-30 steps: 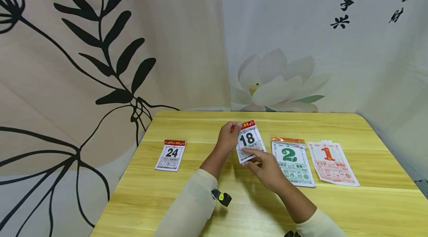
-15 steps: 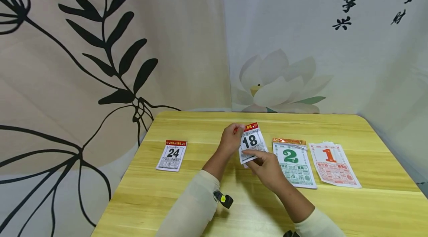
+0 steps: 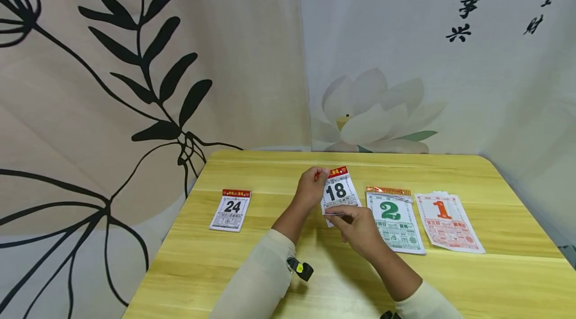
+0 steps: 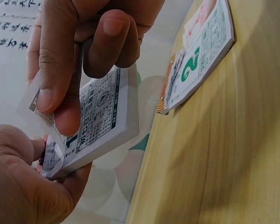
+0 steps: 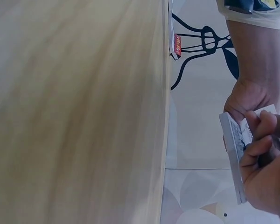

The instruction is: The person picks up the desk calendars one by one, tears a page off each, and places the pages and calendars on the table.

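Observation:
My left hand [image 3: 309, 186] grips a small tear-off calendar [image 3: 338, 190] by its red top, above the table. Its front shows a black 18 in the head view. With thumb and finger, my right hand [image 3: 360, 229] pinches the calendar's top sheet [image 4: 36, 100], which curls up off the thick pad in the left wrist view. Seen from the right wrist, the pad [image 5: 233, 156] stands edge-on between both hands. My left fingers behind the pad are mostly hidden.
A calendar [image 3: 230, 210] marked 24 lies at the left of the wooden table [image 3: 202, 269]. To the right lie a larger calendar [image 3: 396, 221] with a green 2 and a stack of sheets [image 3: 450, 221] with a red 1. A printed curtain [image 3: 252, 59] hangs behind.
My right fingers have lifted the lower edge of the calendar's top sheet, which lay flatter before. My left hand keeps its grip, the calendar shifting only slightly.

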Action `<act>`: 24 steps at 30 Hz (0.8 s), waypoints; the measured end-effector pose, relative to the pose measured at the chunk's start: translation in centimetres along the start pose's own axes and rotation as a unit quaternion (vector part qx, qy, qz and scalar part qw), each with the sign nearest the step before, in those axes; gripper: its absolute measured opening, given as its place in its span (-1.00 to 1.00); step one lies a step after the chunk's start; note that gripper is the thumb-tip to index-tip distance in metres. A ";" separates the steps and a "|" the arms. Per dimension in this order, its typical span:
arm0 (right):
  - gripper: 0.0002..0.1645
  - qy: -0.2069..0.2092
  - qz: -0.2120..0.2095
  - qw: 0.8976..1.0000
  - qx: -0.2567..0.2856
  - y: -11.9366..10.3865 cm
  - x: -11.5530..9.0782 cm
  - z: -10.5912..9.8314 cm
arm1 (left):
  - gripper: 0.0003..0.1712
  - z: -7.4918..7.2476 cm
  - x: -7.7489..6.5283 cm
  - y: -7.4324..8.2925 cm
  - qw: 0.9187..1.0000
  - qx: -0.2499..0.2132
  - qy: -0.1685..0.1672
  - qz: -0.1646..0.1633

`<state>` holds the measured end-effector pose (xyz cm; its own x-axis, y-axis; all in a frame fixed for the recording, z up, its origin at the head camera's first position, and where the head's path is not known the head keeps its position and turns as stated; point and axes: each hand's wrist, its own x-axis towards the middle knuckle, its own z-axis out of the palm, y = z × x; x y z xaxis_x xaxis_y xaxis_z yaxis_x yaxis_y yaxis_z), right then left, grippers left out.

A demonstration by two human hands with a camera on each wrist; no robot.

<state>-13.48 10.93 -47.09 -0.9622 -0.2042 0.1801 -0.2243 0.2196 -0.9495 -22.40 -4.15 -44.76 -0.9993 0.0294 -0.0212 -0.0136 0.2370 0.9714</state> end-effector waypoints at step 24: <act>-0.85 0.011 0.023 0.999 0.029 0.1 0.0 0.0 | -0.61 -0.3 0.2 -0.8 1.000 0.006 -0.017 -0.014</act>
<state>-13.48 10.94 -47.15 -0.9749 -0.1731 0.1403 -0.1704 0.1732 -0.9700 -22.63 -4.61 -45.49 -0.9969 0.0545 -0.0568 -0.0415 0.2495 0.9675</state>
